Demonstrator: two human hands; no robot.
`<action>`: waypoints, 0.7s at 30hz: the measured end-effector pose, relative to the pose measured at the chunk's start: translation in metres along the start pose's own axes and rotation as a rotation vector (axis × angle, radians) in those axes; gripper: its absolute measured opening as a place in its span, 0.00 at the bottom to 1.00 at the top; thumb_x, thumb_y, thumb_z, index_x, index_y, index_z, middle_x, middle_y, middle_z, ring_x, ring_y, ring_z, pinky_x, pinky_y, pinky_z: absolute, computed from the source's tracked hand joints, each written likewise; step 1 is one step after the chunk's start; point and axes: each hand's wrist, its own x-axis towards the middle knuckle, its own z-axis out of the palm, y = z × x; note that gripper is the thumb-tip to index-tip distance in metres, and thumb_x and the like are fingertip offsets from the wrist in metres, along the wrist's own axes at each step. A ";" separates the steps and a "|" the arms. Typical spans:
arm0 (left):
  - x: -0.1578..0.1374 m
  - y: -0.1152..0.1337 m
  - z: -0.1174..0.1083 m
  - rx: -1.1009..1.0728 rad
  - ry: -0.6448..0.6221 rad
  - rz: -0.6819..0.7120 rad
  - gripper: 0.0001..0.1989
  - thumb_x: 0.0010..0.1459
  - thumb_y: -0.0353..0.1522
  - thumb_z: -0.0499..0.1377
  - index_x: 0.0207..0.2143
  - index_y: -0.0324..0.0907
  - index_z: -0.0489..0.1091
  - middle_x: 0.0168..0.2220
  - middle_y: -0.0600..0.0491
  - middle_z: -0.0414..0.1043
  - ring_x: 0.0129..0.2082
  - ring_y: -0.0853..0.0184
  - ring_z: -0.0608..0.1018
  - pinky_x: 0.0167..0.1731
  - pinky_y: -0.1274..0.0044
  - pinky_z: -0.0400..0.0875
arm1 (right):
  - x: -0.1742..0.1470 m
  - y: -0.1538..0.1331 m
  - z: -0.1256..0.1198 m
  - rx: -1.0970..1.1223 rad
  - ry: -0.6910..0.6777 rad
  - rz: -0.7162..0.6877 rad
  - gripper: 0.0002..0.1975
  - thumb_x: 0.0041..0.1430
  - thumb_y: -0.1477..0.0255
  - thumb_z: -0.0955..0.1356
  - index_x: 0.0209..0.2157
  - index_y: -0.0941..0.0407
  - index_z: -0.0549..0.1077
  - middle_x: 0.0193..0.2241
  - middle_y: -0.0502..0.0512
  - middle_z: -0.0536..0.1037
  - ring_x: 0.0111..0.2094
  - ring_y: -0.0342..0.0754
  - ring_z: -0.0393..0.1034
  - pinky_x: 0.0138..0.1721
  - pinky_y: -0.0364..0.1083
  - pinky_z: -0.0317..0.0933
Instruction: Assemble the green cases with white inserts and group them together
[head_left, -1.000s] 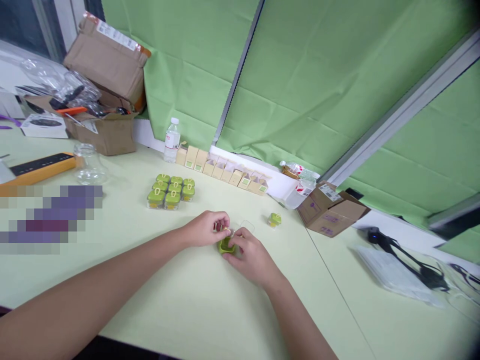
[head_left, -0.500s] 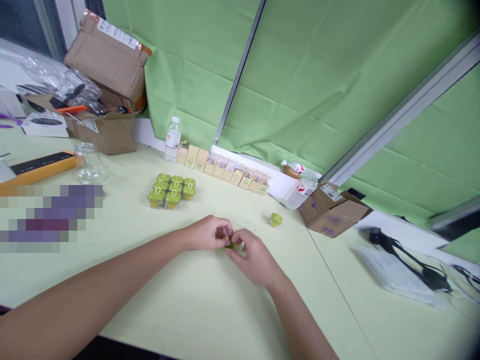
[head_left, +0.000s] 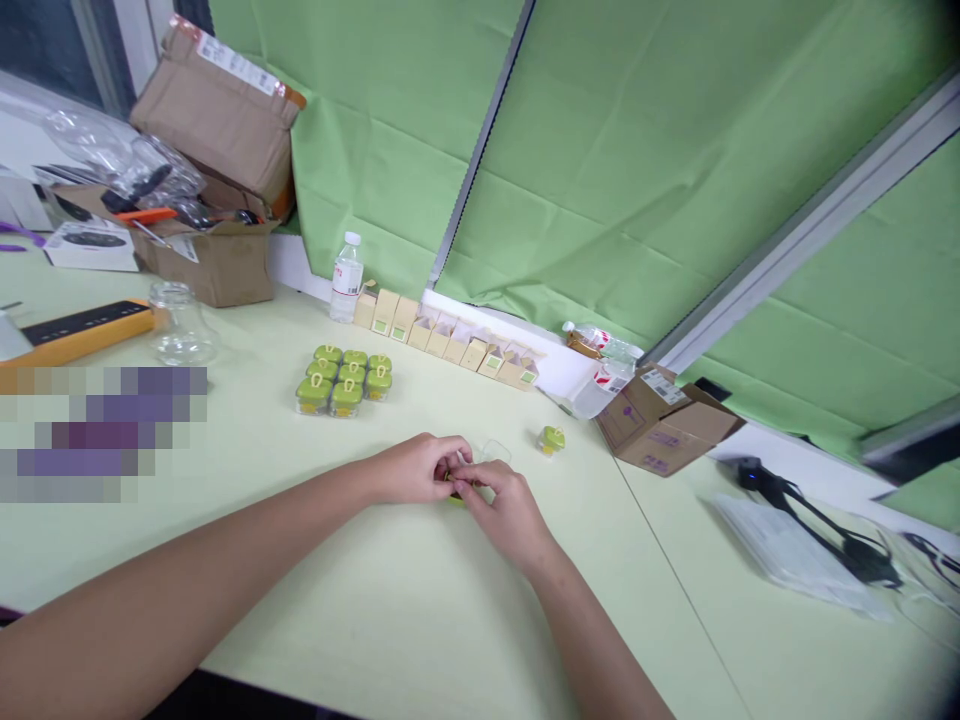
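My left hand (head_left: 421, 468) is closed, its fingertips pinching a small green lid (head_left: 455, 499) that they mostly cover. From the other side my right hand (head_left: 504, 508) bends over the same lid, thumb and index finger pressed together on its top. Just behind the right fingers lies a clear plastic piece (head_left: 496, 452), perhaps a small open container. To the right stands one small clear box with a green lid (head_left: 553, 439). Several like it, the green-lidded boxes (head_left: 345, 382), are grouped beyond my left forearm, each with a pale loop on top.
Small cardboard boxes (head_left: 450, 340) line the wall beside a water bottle (head_left: 346, 278). More bottles (head_left: 600, 385) and a carton (head_left: 664, 420) are at right. A glass jar (head_left: 180, 330), power strip (head_left: 90, 330) and filled carton (head_left: 217, 265) sit left. A plastic bag (head_left: 799, 555) lies far right.
My right thumb and index finger have come together and moved slightly left onto the lid's top. The left hand has barely shifted, and the boxes stay where they were.
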 end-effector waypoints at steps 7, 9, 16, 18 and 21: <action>-0.001 0.003 0.000 0.018 -0.012 -0.007 0.14 0.52 0.26 0.59 0.43 0.43 0.69 0.30 0.57 0.72 0.29 0.71 0.72 0.30 0.80 0.67 | 0.000 0.000 -0.005 -0.027 -0.039 0.000 0.11 0.62 0.78 0.66 0.35 0.50 0.79 0.34 0.49 0.80 0.37 0.48 0.73 0.42 0.47 0.64; -0.001 0.005 -0.002 0.005 -0.023 -0.016 0.14 0.53 0.27 0.59 0.43 0.43 0.70 0.29 0.57 0.70 0.28 0.71 0.71 0.29 0.79 0.67 | -0.001 0.000 -0.005 -0.038 -0.048 -0.003 0.12 0.61 0.79 0.65 0.35 0.51 0.79 0.34 0.49 0.80 0.37 0.47 0.73 0.42 0.46 0.64; -0.004 0.011 -0.010 -0.016 -0.047 -0.009 0.16 0.53 0.31 0.62 0.46 0.43 0.69 0.40 0.51 0.74 0.36 0.66 0.74 0.36 0.75 0.69 | -0.001 -0.001 -0.005 -0.035 -0.076 0.011 0.07 0.57 0.77 0.69 0.32 0.50 0.78 0.33 0.49 0.80 0.38 0.48 0.73 0.42 0.47 0.62; -0.005 0.015 -0.012 0.027 -0.063 -0.007 0.19 0.50 0.34 0.65 0.45 0.43 0.69 0.42 0.51 0.72 0.38 0.65 0.74 0.36 0.74 0.69 | -0.001 -0.001 -0.004 -0.048 -0.069 0.055 0.07 0.55 0.77 0.70 0.30 0.51 0.78 0.33 0.49 0.80 0.38 0.49 0.73 0.41 0.46 0.62; -0.006 0.023 -0.012 0.150 -0.071 0.008 0.21 0.45 0.37 0.69 0.40 0.43 0.67 0.39 0.53 0.70 0.36 0.65 0.72 0.34 0.75 0.66 | -0.001 -0.002 -0.004 -0.058 -0.064 0.101 0.07 0.54 0.78 0.69 0.29 0.52 0.77 0.33 0.49 0.80 0.37 0.49 0.72 0.40 0.46 0.62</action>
